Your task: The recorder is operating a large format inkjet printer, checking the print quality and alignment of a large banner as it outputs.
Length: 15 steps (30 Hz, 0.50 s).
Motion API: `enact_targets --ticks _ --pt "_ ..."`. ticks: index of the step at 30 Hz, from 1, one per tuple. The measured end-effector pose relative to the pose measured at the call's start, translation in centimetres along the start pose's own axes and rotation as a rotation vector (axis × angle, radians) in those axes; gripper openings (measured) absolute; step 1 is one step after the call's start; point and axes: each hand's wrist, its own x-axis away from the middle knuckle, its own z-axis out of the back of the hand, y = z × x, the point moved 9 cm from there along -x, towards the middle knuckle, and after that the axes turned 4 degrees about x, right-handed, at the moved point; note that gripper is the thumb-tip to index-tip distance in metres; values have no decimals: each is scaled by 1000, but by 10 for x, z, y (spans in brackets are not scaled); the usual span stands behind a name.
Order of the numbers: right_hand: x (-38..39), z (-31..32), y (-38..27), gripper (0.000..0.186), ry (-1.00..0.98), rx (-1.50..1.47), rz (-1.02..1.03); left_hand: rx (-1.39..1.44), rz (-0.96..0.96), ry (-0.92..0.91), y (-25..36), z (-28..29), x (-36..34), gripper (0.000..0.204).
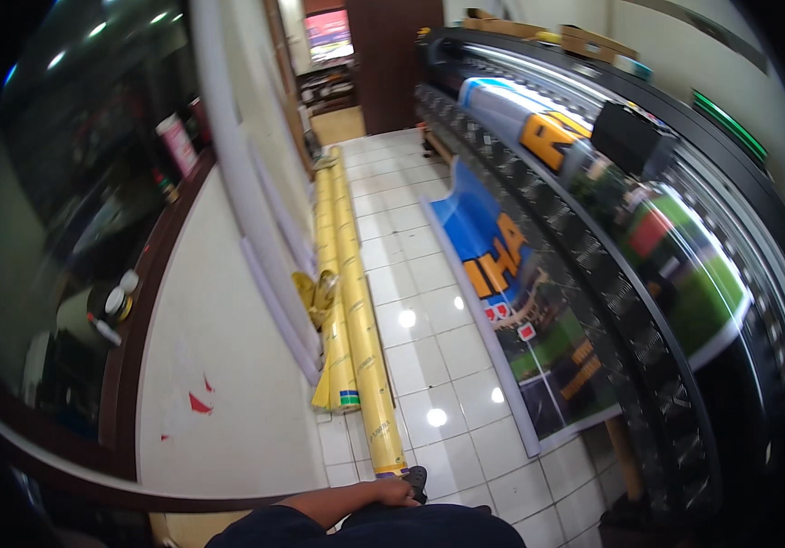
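At the bottom centre my left hand (397,493) is curled in front of my dark clothing, above the near end of the long yellow-wrapped rolls (370,384) on the floor; what it holds, if anything, I cannot make out. A dark shoe (418,479) shows beside it. My right hand is not in view. To the right a large black wide-format printer (639,137) carries a colourful printed banner (685,265), whose lower part (484,237) hangs in front of the machine toward the floor.
The white-tiled floor (438,356) runs between rolls and printer to a brown door (383,64). Pale rolls (255,237) lean along the left wall. A dark window (82,183) has small containers (118,303) on its sill. Cardboard boxes (589,44) sit atop the printer.
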Motion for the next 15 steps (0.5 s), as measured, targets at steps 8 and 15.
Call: enact_targets --ticks 8,15 --pt "-20 14 18 23 -147 -297 -12 495 52 69 -10 -62 102 43" --pt "-51 -124 59 20 -217 -863 -38 685 171 -112 -19 -98 104 36"
